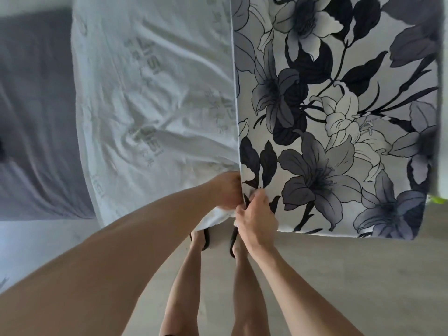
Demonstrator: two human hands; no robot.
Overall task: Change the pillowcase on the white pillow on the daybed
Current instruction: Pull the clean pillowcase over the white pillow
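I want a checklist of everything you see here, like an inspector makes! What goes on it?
Surface: grey sheet of the daybed at left; wood-look floor below.
Job's things: white pillow, wrinkled, with faint printed lettering; floral pillowcase, black, grey and white, covering the pillow's right part.
Clutter: a small green thing at the right edge, too little showing to name.
Grippers: left hand grips the pillow's near corner; right hand pinches the pillowcase's open edge.
Cables: nothing seen.
Surroundings: the person's feet in dark sandals on the floor.
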